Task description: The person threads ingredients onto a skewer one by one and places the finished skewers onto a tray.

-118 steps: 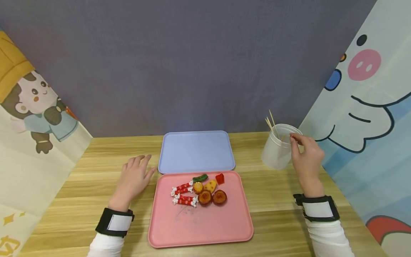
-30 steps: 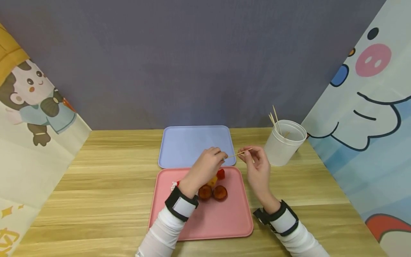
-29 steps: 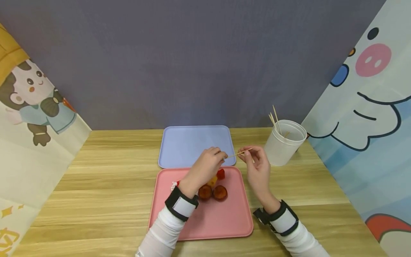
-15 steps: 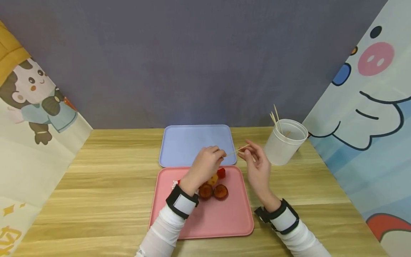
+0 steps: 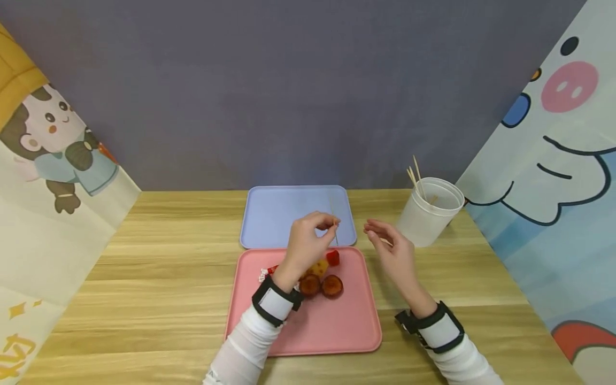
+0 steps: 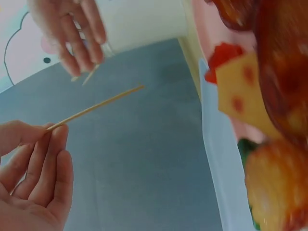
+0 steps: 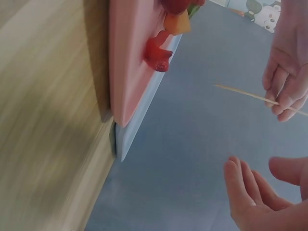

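Note:
My left hand pinches a thin wooden skewer between thumb and fingertips, above the seam between the two trays. In the right wrist view the skewer's pointed tip sticks out past those fingers. My right hand is apart from it to the right, its fingers loosely extended and holding nothing. Below my left hand lies a pink tray with toy food: two brown round pieces, a yellow cheese piece, a red piece and partly covered red-and-white pieces. A corn-like piece shows in the left wrist view.
A blue tray lies behind the pink one, against the grey back panel. At the back right a white cup holds several skewers. Printed cloth walls flank the wooden table.
Both hands have come from the table and cup to above the trays. Both held the skewer; my right hand has now let go and moved slightly right, while my left turned the skewer nearly lengthwise.

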The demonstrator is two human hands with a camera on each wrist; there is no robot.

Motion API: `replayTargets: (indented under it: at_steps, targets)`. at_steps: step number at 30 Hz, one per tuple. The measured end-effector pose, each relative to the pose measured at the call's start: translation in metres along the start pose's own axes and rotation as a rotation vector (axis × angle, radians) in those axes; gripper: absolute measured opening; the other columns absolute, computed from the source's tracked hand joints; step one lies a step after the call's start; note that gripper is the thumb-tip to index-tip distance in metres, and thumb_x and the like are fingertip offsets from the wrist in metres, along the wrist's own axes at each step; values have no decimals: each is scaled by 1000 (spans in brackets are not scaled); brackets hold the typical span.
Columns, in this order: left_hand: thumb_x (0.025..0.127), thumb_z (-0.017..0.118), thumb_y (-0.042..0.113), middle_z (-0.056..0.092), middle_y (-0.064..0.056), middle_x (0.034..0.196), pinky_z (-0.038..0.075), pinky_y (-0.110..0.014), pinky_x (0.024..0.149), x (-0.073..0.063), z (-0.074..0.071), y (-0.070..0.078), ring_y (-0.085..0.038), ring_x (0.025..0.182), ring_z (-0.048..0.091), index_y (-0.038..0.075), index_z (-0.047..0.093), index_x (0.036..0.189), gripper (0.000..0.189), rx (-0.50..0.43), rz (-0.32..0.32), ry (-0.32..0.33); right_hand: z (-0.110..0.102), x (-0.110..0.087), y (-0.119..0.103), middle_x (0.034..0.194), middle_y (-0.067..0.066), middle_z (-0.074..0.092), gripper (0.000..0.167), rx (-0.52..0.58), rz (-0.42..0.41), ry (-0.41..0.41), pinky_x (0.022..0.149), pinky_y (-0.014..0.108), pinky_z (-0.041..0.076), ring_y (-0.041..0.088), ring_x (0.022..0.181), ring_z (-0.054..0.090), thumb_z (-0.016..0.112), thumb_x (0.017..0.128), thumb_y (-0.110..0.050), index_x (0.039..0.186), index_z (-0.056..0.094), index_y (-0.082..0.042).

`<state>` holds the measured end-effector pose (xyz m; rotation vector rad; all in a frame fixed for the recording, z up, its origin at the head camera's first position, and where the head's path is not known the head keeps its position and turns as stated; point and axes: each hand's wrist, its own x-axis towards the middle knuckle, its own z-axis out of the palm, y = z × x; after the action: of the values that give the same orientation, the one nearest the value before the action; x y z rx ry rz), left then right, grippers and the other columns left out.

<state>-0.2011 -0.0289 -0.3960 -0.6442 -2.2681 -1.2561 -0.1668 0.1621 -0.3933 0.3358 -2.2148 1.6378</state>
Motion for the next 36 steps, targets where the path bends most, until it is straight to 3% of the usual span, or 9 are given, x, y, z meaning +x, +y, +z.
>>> replayTargets:
  at_steps: [6,9,13,18,25,32,36]
  targets:
    - [84,68,9,73,1,90,54,-22,70,-1,1,4,-5,73,66,13,73,86,6,-227,-118,-10,-6,-5,-3,106,26,67,25,-117,15,-74,79,11,50,33,96,66,60,89,1,112,63,10]
    - [85,68,8,73,-2,92,55,-23,71,-2,3,7,-10,75,68,12,73,86,6,-335,-186,-15,-10,-8,-4,104,23,69,22,-172,33,-108,78,12,51,32,95,67,61,89,0,109,65,10]
    - [86,66,4,72,-13,95,56,-25,76,-1,3,14,-23,83,70,1,72,89,7,-488,-265,-15,-15,-12,-5,102,20,70,22,-239,59,-154,76,11,50,27,93,68,62,90,-3,109,67,7]
    - [84,65,-3,70,-22,97,56,-27,78,0,4,19,-29,87,70,-8,69,89,8,-626,-346,-11,-20,-18,4,105,19,70,26,-210,86,-237,76,14,52,21,94,69,62,91,-8,114,66,5]
    - [83,63,-5,70,-21,97,56,-27,76,-3,15,12,-18,84,70,-8,69,90,9,-725,-445,-18,-23,-20,33,103,18,71,27,-64,122,-287,73,23,56,20,88,71,62,91,-13,114,67,2]
    - [83,62,-4,71,-18,95,56,-27,75,-3,16,13,-15,81,70,-6,70,92,12,-730,-472,-26,-23,-20,36,96,22,71,22,29,144,-307,73,41,57,21,83,72,63,90,-10,104,68,6]
    - [85,62,-4,71,-19,94,56,-29,77,-4,16,13,-18,83,70,-5,70,95,13,-748,-475,-40,-23,-20,37,97,23,70,21,35,144,-304,73,42,57,22,83,71,63,90,-9,104,68,6]
